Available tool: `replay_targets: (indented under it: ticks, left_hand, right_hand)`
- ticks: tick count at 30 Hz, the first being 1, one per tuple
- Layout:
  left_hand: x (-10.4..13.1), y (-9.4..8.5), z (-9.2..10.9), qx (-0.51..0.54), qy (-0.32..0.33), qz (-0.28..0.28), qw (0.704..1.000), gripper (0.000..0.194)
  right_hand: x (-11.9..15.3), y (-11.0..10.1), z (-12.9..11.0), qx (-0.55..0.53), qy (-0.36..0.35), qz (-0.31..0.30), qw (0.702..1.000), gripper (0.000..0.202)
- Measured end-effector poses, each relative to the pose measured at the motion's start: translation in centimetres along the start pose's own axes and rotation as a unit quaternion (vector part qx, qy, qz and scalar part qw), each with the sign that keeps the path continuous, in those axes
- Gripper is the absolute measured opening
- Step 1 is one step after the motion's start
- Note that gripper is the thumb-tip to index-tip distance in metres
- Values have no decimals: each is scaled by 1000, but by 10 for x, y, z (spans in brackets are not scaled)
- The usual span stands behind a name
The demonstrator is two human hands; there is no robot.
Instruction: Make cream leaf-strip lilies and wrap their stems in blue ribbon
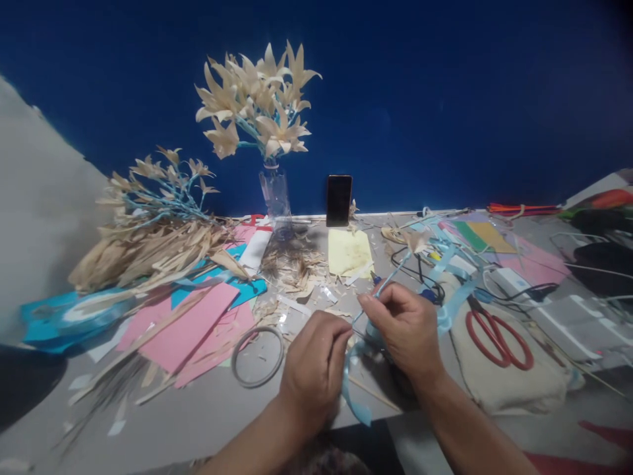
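While my left hand [314, 366] pinches the blue-wrapped stem [393, 272] near its lower end, my right hand [408, 330] grips it higher up, the pale flower [416, 243] beyond both, blue ribbon [361, 411] dangling below.

Scissors [498, 338] on cloth [514, 390], beside right hand [409, 330]

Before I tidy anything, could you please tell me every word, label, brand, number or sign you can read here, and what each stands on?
None can be read.
Phone: dark screen, no legible text.
Yellow paper: dark specks, no legible words.
Blue ribbon: no visible lettering.
White plastic casing on the right: any print is too small or blurred.
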State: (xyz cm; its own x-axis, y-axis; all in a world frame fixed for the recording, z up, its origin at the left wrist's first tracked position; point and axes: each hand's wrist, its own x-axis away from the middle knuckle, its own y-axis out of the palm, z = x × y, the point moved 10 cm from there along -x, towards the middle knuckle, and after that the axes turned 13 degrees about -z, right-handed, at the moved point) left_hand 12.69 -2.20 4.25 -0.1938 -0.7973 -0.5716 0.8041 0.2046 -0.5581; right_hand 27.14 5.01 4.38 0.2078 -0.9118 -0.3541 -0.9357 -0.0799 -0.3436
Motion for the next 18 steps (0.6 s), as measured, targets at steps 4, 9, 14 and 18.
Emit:
replay_targets:
  ticks: [4, 9, 14, 18]
  left_hand:
    - [2, 5, 5, -18, 38, -28, 999, 17]
    - [2, 6, -37, 127, -175, -45, 975, 13]
    - [24, 43, -63, 408, -380, -122, 821, 20]
    - [22, 46, -63, 441, -377, -115, 806, 23]
  right_hand:
    - [0, 1, 4, -4, 13, 5, 1000, 42]
    - [-5, 14, 35, -184, 73, -111, 974, 40]
    - [-10, 18, 53, -327, 141, -143, 924, 41]
    - [-13, 20, 53, -358, 136, -127, 915, 34]
